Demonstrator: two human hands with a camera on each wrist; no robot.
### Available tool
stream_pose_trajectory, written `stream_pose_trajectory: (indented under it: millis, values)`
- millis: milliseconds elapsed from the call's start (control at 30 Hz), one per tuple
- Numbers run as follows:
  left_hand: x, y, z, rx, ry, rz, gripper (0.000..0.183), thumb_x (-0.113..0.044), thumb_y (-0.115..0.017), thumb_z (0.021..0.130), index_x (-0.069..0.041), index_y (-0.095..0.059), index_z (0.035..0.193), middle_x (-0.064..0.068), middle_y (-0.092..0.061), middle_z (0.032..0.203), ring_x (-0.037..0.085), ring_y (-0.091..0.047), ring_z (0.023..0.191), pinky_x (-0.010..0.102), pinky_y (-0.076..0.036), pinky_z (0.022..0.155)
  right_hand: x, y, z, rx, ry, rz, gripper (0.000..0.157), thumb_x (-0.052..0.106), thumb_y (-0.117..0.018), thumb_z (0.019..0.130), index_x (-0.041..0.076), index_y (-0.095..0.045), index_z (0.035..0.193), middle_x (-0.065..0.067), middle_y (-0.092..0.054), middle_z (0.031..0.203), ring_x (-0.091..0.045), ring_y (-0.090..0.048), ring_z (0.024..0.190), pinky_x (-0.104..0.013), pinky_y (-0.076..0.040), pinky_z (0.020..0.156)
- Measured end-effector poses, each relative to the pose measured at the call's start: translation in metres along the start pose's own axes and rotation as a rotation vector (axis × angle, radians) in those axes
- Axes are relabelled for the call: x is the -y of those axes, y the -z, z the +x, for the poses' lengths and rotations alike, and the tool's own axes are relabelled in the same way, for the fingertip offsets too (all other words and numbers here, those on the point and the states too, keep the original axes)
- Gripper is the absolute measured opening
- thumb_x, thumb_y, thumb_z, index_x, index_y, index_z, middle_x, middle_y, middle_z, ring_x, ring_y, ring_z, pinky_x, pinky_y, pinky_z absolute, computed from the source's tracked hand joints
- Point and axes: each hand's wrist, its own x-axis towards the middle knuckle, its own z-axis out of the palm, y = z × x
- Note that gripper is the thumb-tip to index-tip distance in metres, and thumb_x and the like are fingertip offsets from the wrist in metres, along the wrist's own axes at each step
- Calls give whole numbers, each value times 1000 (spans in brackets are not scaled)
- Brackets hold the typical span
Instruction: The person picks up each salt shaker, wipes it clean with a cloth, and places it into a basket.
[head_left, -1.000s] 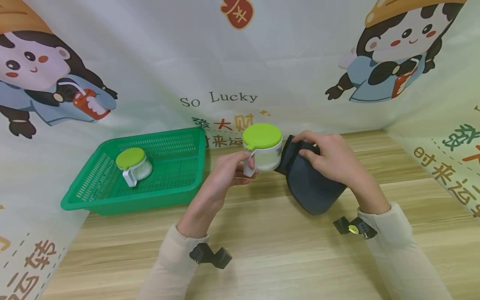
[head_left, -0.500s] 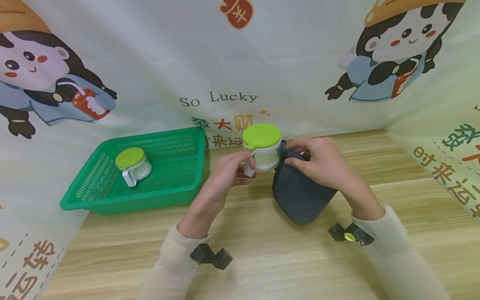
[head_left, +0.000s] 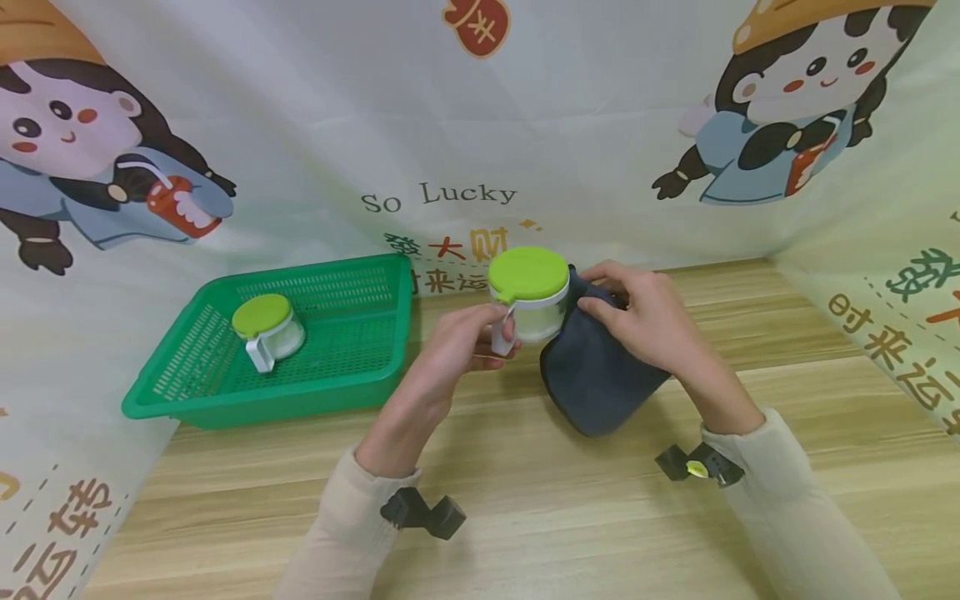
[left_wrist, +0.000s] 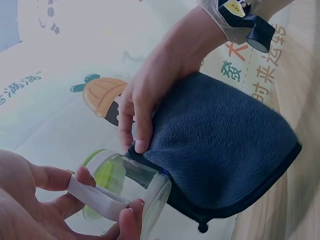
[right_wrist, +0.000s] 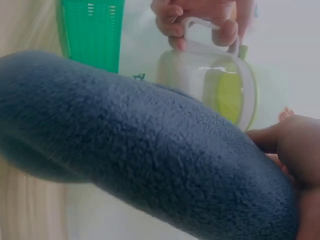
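In the head view my left hand grips the white handle of a clear seasoning jar with a lime-green lid, held above the table. My right hand pinches the upper part of a dark blue cleaning cloth, which hangs down beside the jar's right side. From the left wrist, the fuzzy cloth overlaps the glass of the jar; cloth and glass appear to touch. Seen from the right wrist, the cloth fills much of the view and covers part of the jar.
A green plastic basket stands to the left on the wooden table. Inside it sits a second seasoning jar with a green lid and white handle. A printed curtain hangs behind the table.
My right hand has shifted the cloth left, against the jar, and its lie has changed: the dark strip on its left side is now mostly hidden. The left hand and jar have barely moved.
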Motion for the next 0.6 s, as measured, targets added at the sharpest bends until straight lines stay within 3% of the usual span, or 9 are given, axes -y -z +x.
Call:
stream_pose_trajectory:
  millis: [200,367,600]
  values:
    - [-2,3,-3,20,-24,0,32,-31,-51,104,-14,-59,78,7,-72,90,18,-69,83,30,-55,78,-4,1,1,-15,-3,-37,26,17,-61,104,6,-62,129,-22,-76,94,-34,-66,80,-42,-45,71]
    - [-3,2,-4,14,-23,4,32,-31,-51,104,-13,-59,78,8,-72,92,19,-69,85,30,-55,78,-8,2,2,-42,-58,-93,31,22,-62,104,2,-64,127,-23,-76,109,-42,-72,99,-52,-53,83]
    - [-2,-1,-4,46,-24,3,33,-31,-52,104,-13,-59,78,5,-70,86,17,-68,82,29,-55,77,-8,0,4,4,-75,1,33,26,-61,105,1,-68,126,-22,-76,112,-37,-74,102,-48,-53,84]
